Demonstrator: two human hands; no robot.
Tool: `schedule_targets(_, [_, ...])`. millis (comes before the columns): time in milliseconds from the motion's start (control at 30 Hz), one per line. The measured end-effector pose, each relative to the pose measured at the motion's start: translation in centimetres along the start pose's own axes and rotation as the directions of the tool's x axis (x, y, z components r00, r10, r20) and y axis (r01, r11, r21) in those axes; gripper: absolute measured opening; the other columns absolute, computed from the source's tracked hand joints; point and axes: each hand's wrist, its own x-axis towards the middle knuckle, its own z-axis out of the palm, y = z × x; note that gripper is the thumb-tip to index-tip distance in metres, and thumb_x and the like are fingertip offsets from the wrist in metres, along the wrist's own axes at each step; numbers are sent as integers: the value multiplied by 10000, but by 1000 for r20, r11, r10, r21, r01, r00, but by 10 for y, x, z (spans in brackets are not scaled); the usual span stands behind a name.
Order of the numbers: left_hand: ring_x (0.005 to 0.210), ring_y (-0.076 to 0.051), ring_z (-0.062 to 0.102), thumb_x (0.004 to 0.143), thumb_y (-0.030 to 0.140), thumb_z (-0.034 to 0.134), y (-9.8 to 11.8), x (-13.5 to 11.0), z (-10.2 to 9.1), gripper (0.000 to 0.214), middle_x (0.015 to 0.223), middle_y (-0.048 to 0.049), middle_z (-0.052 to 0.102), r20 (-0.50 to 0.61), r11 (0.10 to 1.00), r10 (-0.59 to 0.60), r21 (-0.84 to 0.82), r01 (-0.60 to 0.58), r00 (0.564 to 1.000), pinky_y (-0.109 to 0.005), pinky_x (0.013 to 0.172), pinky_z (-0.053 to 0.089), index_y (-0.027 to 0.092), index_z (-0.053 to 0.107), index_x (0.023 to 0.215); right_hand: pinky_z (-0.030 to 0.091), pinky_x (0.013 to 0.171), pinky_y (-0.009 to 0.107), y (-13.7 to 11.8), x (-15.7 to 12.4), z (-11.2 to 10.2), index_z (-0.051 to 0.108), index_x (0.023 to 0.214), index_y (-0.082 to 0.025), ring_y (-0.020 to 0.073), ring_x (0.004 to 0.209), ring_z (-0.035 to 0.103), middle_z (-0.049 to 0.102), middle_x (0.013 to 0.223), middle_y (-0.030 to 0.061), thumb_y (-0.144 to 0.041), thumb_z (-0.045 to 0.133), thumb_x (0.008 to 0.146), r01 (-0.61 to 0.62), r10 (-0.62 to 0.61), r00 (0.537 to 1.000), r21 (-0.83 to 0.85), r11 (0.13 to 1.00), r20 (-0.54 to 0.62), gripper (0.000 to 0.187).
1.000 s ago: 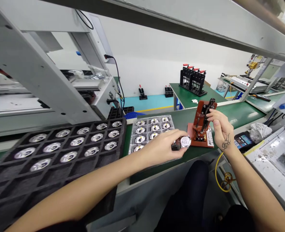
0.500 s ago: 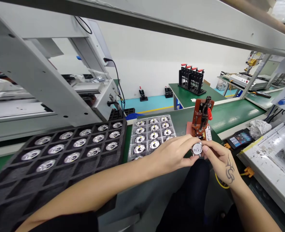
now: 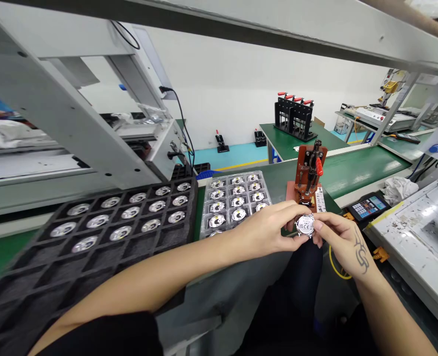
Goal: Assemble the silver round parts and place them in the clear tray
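A round metal watch case (image 3: 305, 226) with printed marks on its back faces me, held between both hands over my lap. The thumb and fingers of my left hand (image 3: 274, 227) pinch its left edge. From the right, my right hand (image 3: 339, 240) grips the opposite edge, thumb near the printed face. Just behind stands a reddish-brown toggle press (image 3: 310, 173) with a red handle. To the left, a clear plastic tray (image 3: 228, 200) holds several similar round watch parts, partly covered by my left hand. Farther left, a black foam tray (image 3: 174, 237) carries more of them in its cells.
A grey metal beam (image 3: 241, 24) crosses overhead. On the right are a keypad device (image 3: 367, 206), a white cloth (image 3: 400, 189) and a scuffed white machine top (image 3: 422, 247). A black multi-clamp fixture (image 3: 295, 118) stands on a green table behind.
The view has shifted slightly. The watch case stays in both hands, turned a little, and both hands have barely moved.
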Motion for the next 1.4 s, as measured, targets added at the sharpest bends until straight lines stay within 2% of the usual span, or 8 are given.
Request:
schedule_targets(233, [885, -195, 723, 930, 277, 772, 6, -8, -5, 396, 1063, -62, 744, 18, 974, -99, -204, 101, 995, -344, 833, 596, 220, 666, 1308, 605, 618, 338, 2, -2, 4, 800, 1055, -231, 195, 628, 687, 734, 723, 27, -569, 757, 950, -2, 3, 1000, -18, 1000, 21, 356])
schedule_targets(433, [787, -171, 752, 911, 445, 850, 4, -48, 10, 397, 909, -52, 738, 177, 508, -360, -786, 352, 916, -335, 784, 624, 165, 660, 1119, 661, 694, 364, 29, -21, 13, 805, 1080, -293, 259, 744, 752, 789, 851, 73, -571, 757, 945, -22, 25, 1000, -197, 980, 11, 313])
schedule_targets(533, [802, -177, 756, 929, 410, 837, -19, -83, -2, 323, 903, -59, 760, 54, 630, -497, -664, 403, 866, -343, 809, 625, 158, 702, 1080, 703, 810, 393, 47, -26, 19, 816, 1145, -315, 297, 872, 806, 839, 1029, 98, -629, 727, 928, -27, 53, 995, -284, 958, 86, 392])
schedule_targets(633, [985, -210, 756, 993, 324, 745, -52, -134, -46, 197, 1092, -84, 793, -321, 791, -603, -122, 599, 731, -368, 939, 612, 186, 758, 1133, 720, 853, 385, 63, -32, 17, 834, 1128, -318, 333, 979, 831, 850, 1131, 99, -684, 749, 863, -62, 112, 986, -351, 934, 125, 460])
schedule_targets(833, [1246, -331, 667, 1011, 186, 601, -106, -267, -165, 176, 1224, -184, 757, -659, 291, -669, 192, 937, 343, -483, 1163, 466, 129, 767, 1021, 739, 810, 369, 110, -39, -19, 849, 1150, -332, 375, 1023, 834, 851, 1159, 102, -706, 819, 755, -198, 233, 970, -344, 918, 62, 545])
schedule_targets(967, [1147, -283, 711, 1036, 348, 689, -117, -332, -197, 218, 1171, -114, 765, -675, 70, -715, 192, 979, 183, -509, 1082, 538, 137, 744, 1053, 735, 849, 403, 141, -41, -39, 838, 1195, -339, 385, 1031, 831, 844, 1186, 108, -684, 832, 766, -253, 281, 958, -305, 918, 52, 551])
schedule_targets(1267, [1160, -267, 710, 1041, 401, 713, -130, -342, -194, 354, 1326, -111, 706, -578, 4, -799, 272, 962, 167, -498, 1006, 612, 166, 688, 1304, 727, 799, 340, 125, -50, -34, 857, 1145, -358, 372, 1014, 840, 861, 1104, 94, -715, 815, 762, -255, 279, 960, -370, 893, 13, 525])
schedule_targets(1400, [1221, -338, 678, 1003, 319, 723, -137, -290, -175, 306, 1281, -191, 724, -528, 117, -799, 333, 936, 288, -527, 1081, 537, 97, 724, 1213, 716, 747, 286, 95, -54, -24, 865, 1083, -282, 345, 927, 855, 868, 1014, 113, -733, 809, 758, -257, 278, 961, -408, 876, -8, 559])
